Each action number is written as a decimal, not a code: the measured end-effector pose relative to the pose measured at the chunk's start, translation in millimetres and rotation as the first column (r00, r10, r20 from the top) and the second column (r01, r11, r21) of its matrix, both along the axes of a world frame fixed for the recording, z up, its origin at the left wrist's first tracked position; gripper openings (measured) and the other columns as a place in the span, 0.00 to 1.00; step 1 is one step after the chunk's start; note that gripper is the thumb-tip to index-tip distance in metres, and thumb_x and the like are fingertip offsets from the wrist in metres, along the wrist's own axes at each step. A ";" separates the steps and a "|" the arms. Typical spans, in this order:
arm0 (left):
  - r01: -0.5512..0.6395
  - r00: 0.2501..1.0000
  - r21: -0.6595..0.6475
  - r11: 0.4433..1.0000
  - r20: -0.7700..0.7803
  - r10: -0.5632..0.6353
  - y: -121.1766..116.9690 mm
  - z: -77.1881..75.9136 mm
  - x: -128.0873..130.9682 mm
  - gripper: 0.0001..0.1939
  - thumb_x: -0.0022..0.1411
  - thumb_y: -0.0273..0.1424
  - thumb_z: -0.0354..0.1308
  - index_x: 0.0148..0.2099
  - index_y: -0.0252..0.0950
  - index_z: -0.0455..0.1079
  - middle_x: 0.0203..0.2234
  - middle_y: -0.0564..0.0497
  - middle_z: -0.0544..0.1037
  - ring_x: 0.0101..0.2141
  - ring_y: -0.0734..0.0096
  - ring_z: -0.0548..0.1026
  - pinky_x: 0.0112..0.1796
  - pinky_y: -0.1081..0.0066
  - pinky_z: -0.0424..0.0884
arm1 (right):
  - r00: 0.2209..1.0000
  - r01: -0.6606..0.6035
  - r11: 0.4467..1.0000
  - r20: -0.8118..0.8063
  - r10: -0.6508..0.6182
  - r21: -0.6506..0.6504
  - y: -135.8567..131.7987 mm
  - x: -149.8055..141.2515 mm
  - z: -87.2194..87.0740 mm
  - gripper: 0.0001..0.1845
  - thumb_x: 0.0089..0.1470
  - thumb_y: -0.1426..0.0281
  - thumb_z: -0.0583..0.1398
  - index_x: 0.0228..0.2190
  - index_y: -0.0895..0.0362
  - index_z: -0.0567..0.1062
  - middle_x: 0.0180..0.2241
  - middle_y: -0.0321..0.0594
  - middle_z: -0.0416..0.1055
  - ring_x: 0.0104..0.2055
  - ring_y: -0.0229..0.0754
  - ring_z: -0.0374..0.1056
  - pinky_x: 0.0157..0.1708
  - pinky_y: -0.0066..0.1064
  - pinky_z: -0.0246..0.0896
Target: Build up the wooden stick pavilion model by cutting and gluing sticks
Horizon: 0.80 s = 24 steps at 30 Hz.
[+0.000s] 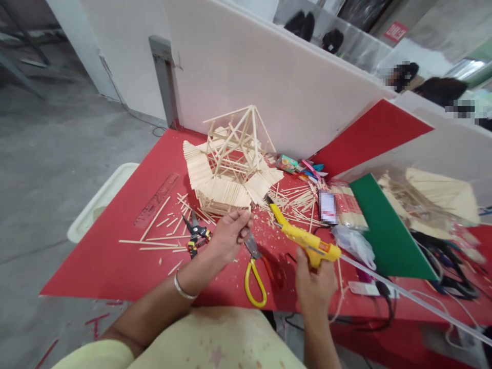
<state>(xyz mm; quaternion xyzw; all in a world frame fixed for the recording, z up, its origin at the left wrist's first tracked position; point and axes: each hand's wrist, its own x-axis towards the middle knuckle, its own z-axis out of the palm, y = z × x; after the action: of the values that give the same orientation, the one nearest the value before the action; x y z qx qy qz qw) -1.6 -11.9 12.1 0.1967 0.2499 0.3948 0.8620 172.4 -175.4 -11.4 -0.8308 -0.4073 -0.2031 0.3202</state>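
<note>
My right hand (317,282) grips a yellow hot glue gun (303,237), with a long clear glue stick (407,294) trailing from its back end. The gun's nozzle points up and left, near the stick model. My left hand (230,233) is pinched closed just in front of that model; what its fingertips hold, if anything, is too small to make out. The model (225,192) is built of thin wooden sticks, with flared slatted panels below and an open pointed frame on top. Below my left hand lie yellow-and-red-handled scissors (255,287); black-and-yellow pliers (198,236) rest left of it.
Loose wooden sticks (295,202) and shavings litter the red table (111,266). A clear ruler (157,200) lies left. To the right are a phone (327,207), packed sticks (349,205), a green board (388,225) and cables. A white partition (238,66) stands behind; other people are beyond it.
</note>
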 end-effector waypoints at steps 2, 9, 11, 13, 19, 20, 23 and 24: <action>-0.003 1.000 0.000 1.000 -0.009 0.003 -0.6 1.5 -1.4 0.21 0.45 0.38 0.75 0.30 0.32 0.68 0.20 0.56 0.71 0.16 0.87 0.59 0.17 0.83 0.51 | 0.992 0.010 0.999 -0.126 -0.017 -0.049 -22.6 6.2 -15.0 0.16 0.58 0.55 0.62 0.35 0.56 0.74 0.26 0.40 0.75 0.24 0.44 0.69 0.23 0.30 0.58; 0.042 0.997 0.016 0.999 -0.063 -0.041 -4.7 4.6 -5.7 0.19 0.46 0.37 0.74 0.29 0.32 0.68 0.18 0.57 0.68 0.17 0.85 0.59 0.18 0.80 0.51 | 0.993 -0.013 0.976 0.115 0.039 -0.217 -46.4 17.0 -15.1 0.19 0.61 0.57 0.58 0.34 0.60 0.78 0.25 0.43 0.74 0.24 0.43 0.67 0.23 0.30 0.56; 0.063 0.996 0.025 0.998 -0.063 -0.061 -5.9 6.3 -6.5 0.19 0.46 0.37 0.74 0.29 0.32 0.68 0.18 0.57 0.67 0.17 0.86 0.58 0.18 0.80 0.51 | 0.965 -0.071 0.979 0.236 0.117 -0.194 -28.6 1.3 10.4 0.17 0.62 0.60 0.58 0.37 0.60 0.80 0.30 0.46 0.76 0.29 0.44 0.69 0.27 0.31 0.58; 0.090 0.994 0.026 0.996 -0.066 -0.088 -7.2 7.6 -7.3 0.19 0.46 0.37 0.74 0.29 0.32 0.68 0.18 0.58 0.66 0.16 0.86 0.57 0.18 0.80 0.51 | 0.935 -0.259 0.963 0.231 0.269 -0.074 -2.6 -20.9 38.8 0.10 0.62 0.66 0.59 0.38 0.57 0.80 0.31 0.43 0.76 0.31 0.41 0.70 0.30 0.30 0.62; 0.143 0.988 0.023 0.989 -0.057 -0.142 -7.5 4.2 -10.2 0.16 0.51 0.35 0.71 0.29 0.32 0.69 0.19 0.57 0.66 0.17 0.86 0.58 0.19 0.81 0.50 | 0.777 -0.605 0.795 0.247 0.580 0.036 69.9 -61.5 61.8 0.12 0.56 0.76 0.63 0.43 0.55 0.79 0.34 0.42 0.76 0.35 0.40 0.70 0.37 0.32 0.67; 0.138 0.989 0.021 0.990 -0.059 -0.136 -6.5 3.4 -10.7 0.15 0.51 0.35 0.71 0.29 0.31 0.69 0.19 0.57 0.66 0.17 0.86 0.59 0.19 0.81 0.51 | 0.770 -0.619 0.785 0.230 0.596 0.040 76.1 -62.2 56.9 0.13 0.56 0.76 0.63 0.44 0.55 0.79 0.35 0.43 0.76 0.36 0.41 0.70 0.38 0.33 0.67; 0.097 0.992 0.018 0.995 -0.088 -0.095 -2.6 3.5 -12.0 0.15 0.51 0.34 0.72 0.28 0.31 0.69 0.19 0.57 0.67 0.17 0.87 0.59 0.19 0.81 0.51 | 0.763 -0.633 0.774 0.194 0.617 0.031 85.4 -60.8 43.1 0.16 0.57 0.75 0.63 0.47 0.54 0.78 0.37 0.43 0.76 0.38 0.42 0.70 0.41 0.35 0.68; 0.086 0.991 0.021 0.996 -0.102 -0.083 -1.5 4.5 -12.3 0.15 0.50 0.34 0.72 0.28 0.31 0.70 0.18 0.57 0.67 0.17 0.87 0.59 0.19 0.81 0.52 | 0.758 -0.639 0.769 0.192 0.623 0.027 86.5 -60.2 40.5 0.17 0.56 0.75 0.64 0.48 0.53 0.78 0.37 0.43 0.76 0.39 0.42 0.71 0.41 0.36 0.68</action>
<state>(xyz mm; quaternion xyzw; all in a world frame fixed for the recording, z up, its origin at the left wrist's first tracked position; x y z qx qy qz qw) -13.8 -13.4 16.6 0.2376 0.2794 0.3506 0.8617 112.2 -88.9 29.1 -0.6088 -0.6797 -0.1723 0.3711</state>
